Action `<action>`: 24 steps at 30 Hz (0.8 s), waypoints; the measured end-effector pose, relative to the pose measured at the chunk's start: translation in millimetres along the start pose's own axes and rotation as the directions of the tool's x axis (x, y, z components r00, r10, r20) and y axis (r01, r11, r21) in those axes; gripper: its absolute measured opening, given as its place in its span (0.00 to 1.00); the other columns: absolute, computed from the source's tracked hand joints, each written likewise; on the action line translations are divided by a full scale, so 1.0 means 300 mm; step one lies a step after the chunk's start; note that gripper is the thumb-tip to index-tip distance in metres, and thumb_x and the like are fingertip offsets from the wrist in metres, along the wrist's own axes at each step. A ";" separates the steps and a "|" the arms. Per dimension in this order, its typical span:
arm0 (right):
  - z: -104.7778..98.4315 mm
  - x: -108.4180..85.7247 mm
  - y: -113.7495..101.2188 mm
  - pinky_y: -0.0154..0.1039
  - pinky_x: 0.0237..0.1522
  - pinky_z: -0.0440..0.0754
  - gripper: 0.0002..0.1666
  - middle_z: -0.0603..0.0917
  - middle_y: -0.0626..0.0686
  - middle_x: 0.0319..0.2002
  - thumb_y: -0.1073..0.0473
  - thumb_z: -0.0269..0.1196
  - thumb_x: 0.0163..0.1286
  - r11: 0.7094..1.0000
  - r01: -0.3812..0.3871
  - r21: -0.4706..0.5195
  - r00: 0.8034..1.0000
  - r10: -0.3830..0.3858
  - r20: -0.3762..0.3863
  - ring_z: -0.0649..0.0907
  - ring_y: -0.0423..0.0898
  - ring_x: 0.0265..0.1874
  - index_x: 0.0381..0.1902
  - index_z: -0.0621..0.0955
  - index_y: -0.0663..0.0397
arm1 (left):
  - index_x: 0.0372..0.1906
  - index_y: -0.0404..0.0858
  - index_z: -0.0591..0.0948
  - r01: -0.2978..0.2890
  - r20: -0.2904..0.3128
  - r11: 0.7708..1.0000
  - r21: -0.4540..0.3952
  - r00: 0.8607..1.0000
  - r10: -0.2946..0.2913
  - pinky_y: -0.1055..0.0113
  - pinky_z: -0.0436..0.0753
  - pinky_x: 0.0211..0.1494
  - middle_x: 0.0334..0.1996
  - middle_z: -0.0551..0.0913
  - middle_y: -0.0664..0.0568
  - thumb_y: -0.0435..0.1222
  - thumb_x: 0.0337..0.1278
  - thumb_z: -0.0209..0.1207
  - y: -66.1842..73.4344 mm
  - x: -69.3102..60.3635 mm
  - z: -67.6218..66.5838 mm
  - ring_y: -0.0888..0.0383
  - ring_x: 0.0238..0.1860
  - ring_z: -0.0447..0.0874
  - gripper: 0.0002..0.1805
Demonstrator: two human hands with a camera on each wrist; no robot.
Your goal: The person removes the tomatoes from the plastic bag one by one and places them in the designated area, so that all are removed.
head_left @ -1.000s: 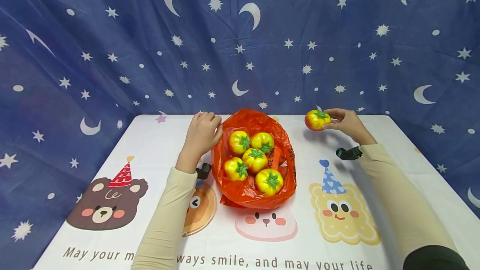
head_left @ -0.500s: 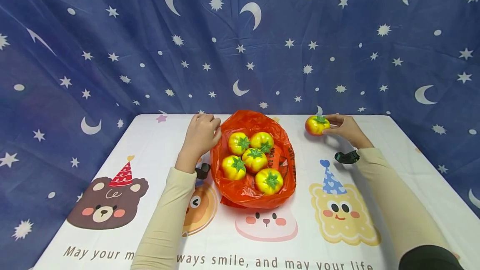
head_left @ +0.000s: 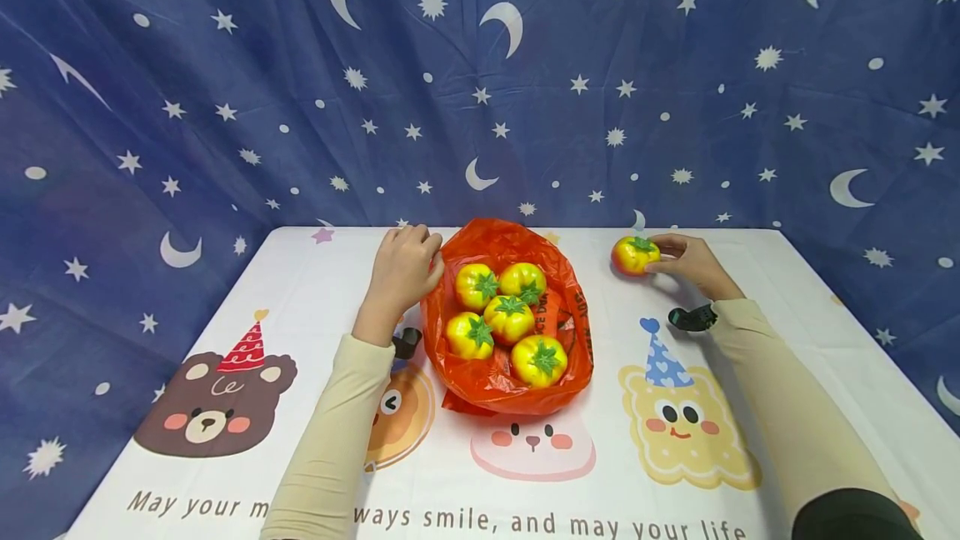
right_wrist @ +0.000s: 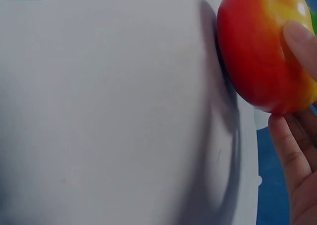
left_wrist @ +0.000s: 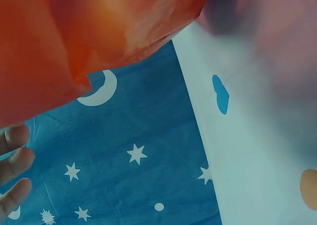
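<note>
Two arms in beige sleeves reach forward, seen from the person's own head. The left forearm (head_left: 322,440) slants up and inward to a bent left wrist (head_left: 377,323); the left hand (head_left: 405,267) shows its back, knuckles uppermost, fingers curling away and thumb lying along the inner side. From the left wrist camera, three fingertips (left_wrist: 19,159) appear, slightly bent and spread.

The right forearm (head_left: 795,415) angles in from the lower right. The right hand (head_left: 692,262), well apart from the left, points inward in a pinching grip, the thumb (right_wrist: 303,44) opposite lightly bent fingers (right_wrist: 293,158).
</note>
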State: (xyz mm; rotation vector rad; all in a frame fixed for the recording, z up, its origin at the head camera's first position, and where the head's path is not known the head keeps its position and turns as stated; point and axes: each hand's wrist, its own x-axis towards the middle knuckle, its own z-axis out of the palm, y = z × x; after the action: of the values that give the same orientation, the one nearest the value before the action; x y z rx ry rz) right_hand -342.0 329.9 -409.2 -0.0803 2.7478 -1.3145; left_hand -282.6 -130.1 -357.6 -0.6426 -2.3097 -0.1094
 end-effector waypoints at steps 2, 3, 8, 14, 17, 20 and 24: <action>0.000 0.002 0.006 0.55 0.67 0.62 0.43 0.67 0.67 0.65 0.51 0.69 0.55 1.000 -0.003 0.000 1.000 0.003 0.003 0.66 0.63 0.66 0.64 0.67 0.66 | 0.28 0.38 0.79 0.008 0.014 1.000 0.001 1.000 -0.008 0.57 0.75 0.40 0.24 0.77 0.46 0.34 0.51 0.56 -0.001 0.000 0.004 0.49 0.29 0.76 0.04; -0.001 0.002 0.009 0.55 0.67 0.62 0.43 0.67 0.67 0.65 0.51 0.69 0.56 1.000 -0.006 0.001 1.000 0.006 0.005 0.66 0.63 0.66 0.64 0.66 0.66 | 0.28 0.38 0.79 0.010 0.019 1.000 0.001 1.000 -0.010 0.57 0.75 0.40 0.24 0.77 0.46 0.34 0.51 0.56 -0.001 -0.001 0.005 0.49 0.29 0.76 0.04; -0.003 0.002 0.014 0.55 0.67 0.62 0.44 0.66 0.67 0.65 0.52 0.69 0.56 1.000 0.010 0.005 1.000 -0.011 0.010 0.65 0.63 0.67 0.65 0.65 0.66 | 0.29 0.37 0.80 0.016 0.031 1.000 0.003 0.999 -0.016 0.57 0.76 0.41 0.25 0.78 0.46 0.34 0.52 0.56 0.000 0.000 0.002 0.49 0.30 0.76 0.04; -0.005 0.005 0.017 0.54 0.66 0.63 0.46 0.64 0.67 0.67 0.54 0.69 0.56 0.999 0.033 0.007 0.999 -0.033 0.018 0.65 0.63 0.67 0.67 0.63 0.66 | 0.29 0.38 0.80 0.017 0.033 1.000 0.000 0.999 -0.017 0.57 0.76 0.41 0.25 0.79 0.46 0.35 0.52 0.57 0.002 0.001 -0.002 0.49 0.30 0.76 0.04; -0.004 0.003 0.020 0.54 0.66 0.63 0.47 0.63 0.67 0.67 0.55 0.69 0.56 0.999 0.035 0.015 0.999 -0.035 0.024 0.64 0.64 0.67 0.67 0.62 0.65 | 0.29 0.38 0.80 0.020 0.036 1.000 -0.002 0.999 -0.020 0.56 0.76 0.42 0.25 0.79 0.46 0.35 0.52 0.57 0.002 0.001 -0.003 0.49 0.30 0.77 0.05; -0.003 0.001 0.022 0.54 0.66 0.64 0.47 0.63 0.67 0.67 0.55 0.69 0.56 0.999 0.045 0.023 0.999 -0.046 0.026 0.65 0.64 0.67 0.67 0.62 0.65 | 0.29 0.38 0.80 0.021 0.039 1.000 -0.004 0.999 -0.021 0.56 0.76 0.43 0.25 0.79 0.46 0.35 0.52 0.57 0.002 0.001 -0.005 0.48 0.30 0.77 0.05; -0.001 0.000 0.023 0.53 0.65 0.65 0.45 0.64 0.67 0.67 0.56 0.69 0.56 0.997 0.066 0.029 0.997 -0.067 0.025 0.66 0.64 0.66 0.67 0.62 0.65 | 0.29 0.38 0.80 0.021 0.039 1.000 -0.004 0.999 -0.021 0.55 0.76 0.44 0.25 0.79 0.46 0.35 0.52 0.57 0.002 0.001 -0.007 0.48 0.30 0.77 0.05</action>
State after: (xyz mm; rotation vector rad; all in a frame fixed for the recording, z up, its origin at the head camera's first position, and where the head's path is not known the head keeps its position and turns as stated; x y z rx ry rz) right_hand -342.2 334.3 -414.4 -0.1872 2.7267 -1.3581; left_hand -281.2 -129.9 -356.0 -0.6278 -2.3549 -0.1133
